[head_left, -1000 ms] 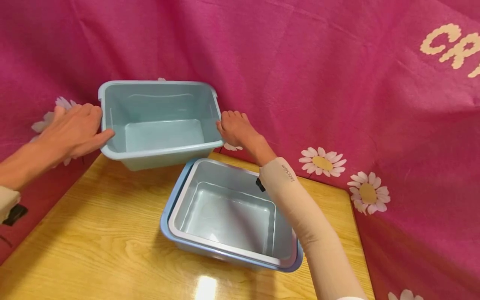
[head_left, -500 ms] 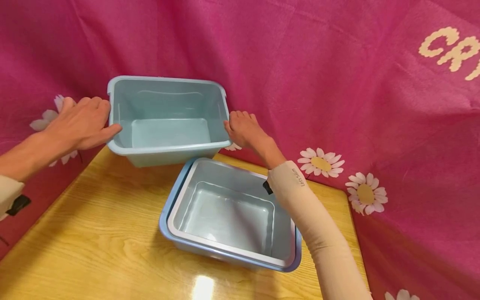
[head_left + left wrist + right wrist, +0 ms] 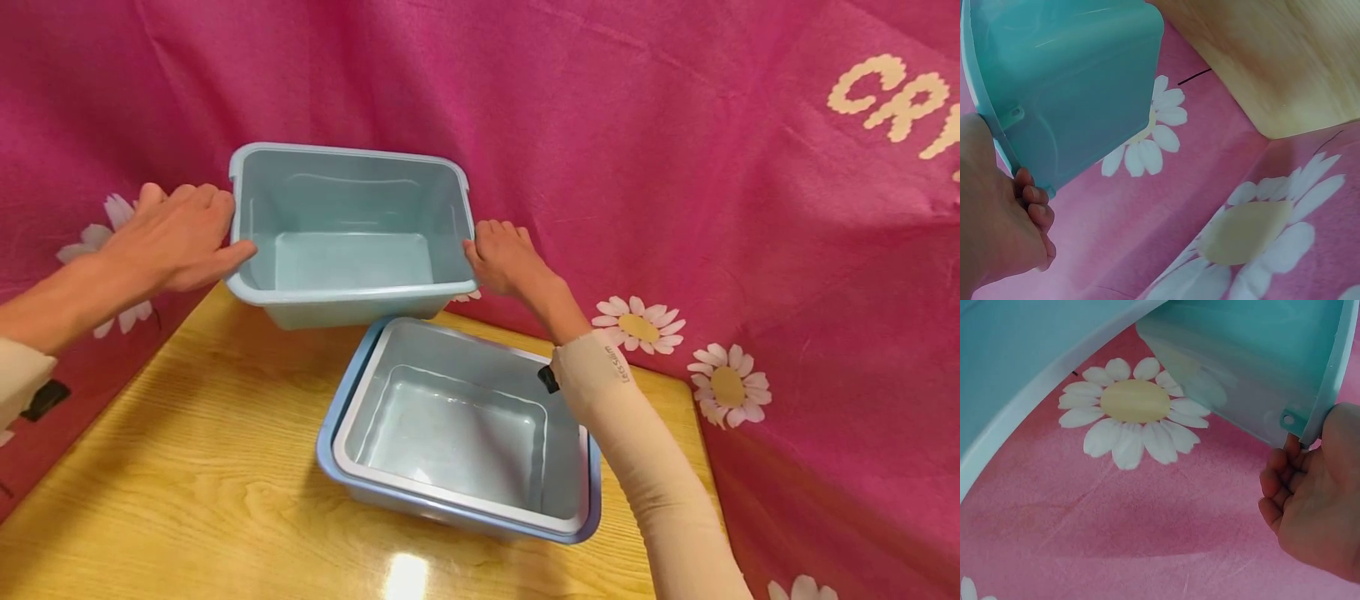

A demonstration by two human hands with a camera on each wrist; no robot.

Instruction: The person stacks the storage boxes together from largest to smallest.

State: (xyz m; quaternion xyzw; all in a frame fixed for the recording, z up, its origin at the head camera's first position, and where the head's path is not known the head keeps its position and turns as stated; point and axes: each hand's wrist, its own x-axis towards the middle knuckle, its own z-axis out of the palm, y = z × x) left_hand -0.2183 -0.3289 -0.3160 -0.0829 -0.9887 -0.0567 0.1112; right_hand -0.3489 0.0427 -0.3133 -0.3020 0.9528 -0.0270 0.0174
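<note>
A pale blue-green plastic bin [image 3: 352, 258] hangs tilted at the back left, its inside facing me and bare. My left hand [image 3: 183, 237] grips its left rim, thumb over the edge and fingers curled beneath, as the left wrist view shows on the bin's side wall [image 3: 1091, 100]. At the opposite rim my right hand [image 3: 504, 257] holds on, and the right wrist view has the fingertips [image 3: 1270, 481] tucked under the lip. Below and to the right, a grey bin [image 3: 457, 433] sits nested inside a blue bin [image 3: 330, 433]; the raised bin's lower edge overlaps their back corner in the head view.
The nested bins stand on a wooden table [image 3: 202, 467] with a glossy light reflection at the front. Pink cloth [image 3: 637, 150] with daisies and cream letters hangs behind and at both sides, close to the raised bin. My right forearm [image 3: 637, 442] crosses over the nested bins' right side.
The blue-green bin has moved to the right and slightly up, with both hands still gripping its ends. The nested bins stay where they were on the table.
</note>
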